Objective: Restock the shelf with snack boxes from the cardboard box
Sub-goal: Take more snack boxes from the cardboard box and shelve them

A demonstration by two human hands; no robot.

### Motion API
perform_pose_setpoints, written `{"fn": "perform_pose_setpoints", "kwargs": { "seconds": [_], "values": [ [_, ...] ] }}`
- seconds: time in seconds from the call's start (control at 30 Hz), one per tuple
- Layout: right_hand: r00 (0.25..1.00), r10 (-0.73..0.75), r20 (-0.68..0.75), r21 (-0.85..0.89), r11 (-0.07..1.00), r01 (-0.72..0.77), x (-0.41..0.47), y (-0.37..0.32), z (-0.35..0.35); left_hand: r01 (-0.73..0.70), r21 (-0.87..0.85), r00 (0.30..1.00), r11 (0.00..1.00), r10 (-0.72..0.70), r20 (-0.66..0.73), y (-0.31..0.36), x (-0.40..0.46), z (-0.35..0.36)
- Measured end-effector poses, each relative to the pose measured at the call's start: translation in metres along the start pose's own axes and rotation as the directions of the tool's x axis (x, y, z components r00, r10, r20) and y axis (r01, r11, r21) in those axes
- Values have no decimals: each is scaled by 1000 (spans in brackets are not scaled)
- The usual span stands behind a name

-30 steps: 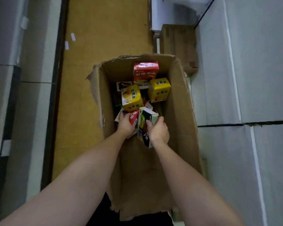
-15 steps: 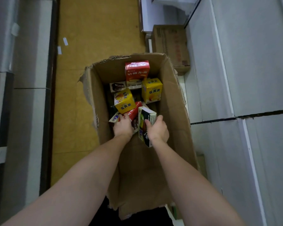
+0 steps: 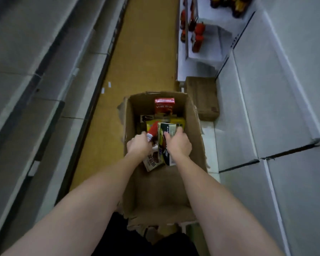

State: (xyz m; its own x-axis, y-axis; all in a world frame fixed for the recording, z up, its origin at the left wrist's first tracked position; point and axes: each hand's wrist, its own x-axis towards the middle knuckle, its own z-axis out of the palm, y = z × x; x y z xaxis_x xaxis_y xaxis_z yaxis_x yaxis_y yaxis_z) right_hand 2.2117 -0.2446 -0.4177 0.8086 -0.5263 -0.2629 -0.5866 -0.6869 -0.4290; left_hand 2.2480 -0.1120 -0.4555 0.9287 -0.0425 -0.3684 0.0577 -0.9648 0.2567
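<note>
An open cardboard box [image 3: 194, 137] stands on the floor in front of me, with several snack boxes inside. My right hand [image 3: 178, 145] grips a black and green snack box [image 3: 167, 130] by its upper part. My left hand [image 3: 138, 145] holds a red and white snack box [image 3: 152, 130], and a brown and white box [image 3: 152, 160] shows below that hand. A red box [image 3: 164, 105] stands at the far end of the cardboard box. Yellow boxes [image 3: 177, 121] lie behind the ones I hold, partly hidden.
White shelves [image 3: 266, 100] run along the right and grey ones [image 3: 26, 89] along the left of a yellow-floored aisle [image 3: 142, 58]. A closed brown carton [image 3: 202, 97] sits by the right shelf. Red bottles [image 3: 197, 36] stand on a far shelf.
Both hands have lifted their snack boxes higher inside the cardboard box. The view has tilted up, so more of the aisle and the far shelves shows.
</note>
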Motion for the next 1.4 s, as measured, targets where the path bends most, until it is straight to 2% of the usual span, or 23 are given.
{"fn": "perform_pose_setpoints", "kwargs": {
  "seconds": [0.17, 0.3, 0.53, 0.7, 0.87, 1.0, 1.1, 1.2, 1.3, 1.4],
  "values": [
    [989, -146, -24, 48, 988, 147, -19, -44, -43, 6, -89, 985, 996, -21, -173, -11, -29, -64],
    [963, -268, -31, 39, 962, 269, -43, -87, -63, 37, -151, 964, 988, -76, -254, -40, -57, -113],
    [850, -526, 11, 93, 847, 523, -136, -170, -48, 143, -205, 899, 968, -214, -383, -137, -150, -173],
    [717, -691, 92, 100, 722, 684, -243, -216, -23, 231, -398, 816, 888, -399, -417, -228, -235, -189],
    [529, -830, 176, 137, 553, 822, -361, -249, 4, 171, -560, 708, 811, -497, -502, -310, -348, -188],
    [344, -907, 241, 178, 390, 903, -472, -270, 30, 271, -602, 601, 751, -620, -503, -375, -443, -192],
    [253, -927, 275, 245, 323, 914, -552, -279, 39, 403, -584, 529, 705, -700, -480, -408, -520, -196],
    [173, -940, 294, 344, 273, 898, -623, -281, 46, 492, -604, 432, 627, -778, -456, -434, -586, -192],
    [53, -956, 287, 402, 171, 900, -685, -281, 54, 534, -644, 328, 548, -836, -439, -452, -644, -186],
    [-75, -959, 274, 451, 60, 890, -740, -279, 56, 535, -727, 161, 430, -897, -412, -470, -699, -184]
  ]
}}
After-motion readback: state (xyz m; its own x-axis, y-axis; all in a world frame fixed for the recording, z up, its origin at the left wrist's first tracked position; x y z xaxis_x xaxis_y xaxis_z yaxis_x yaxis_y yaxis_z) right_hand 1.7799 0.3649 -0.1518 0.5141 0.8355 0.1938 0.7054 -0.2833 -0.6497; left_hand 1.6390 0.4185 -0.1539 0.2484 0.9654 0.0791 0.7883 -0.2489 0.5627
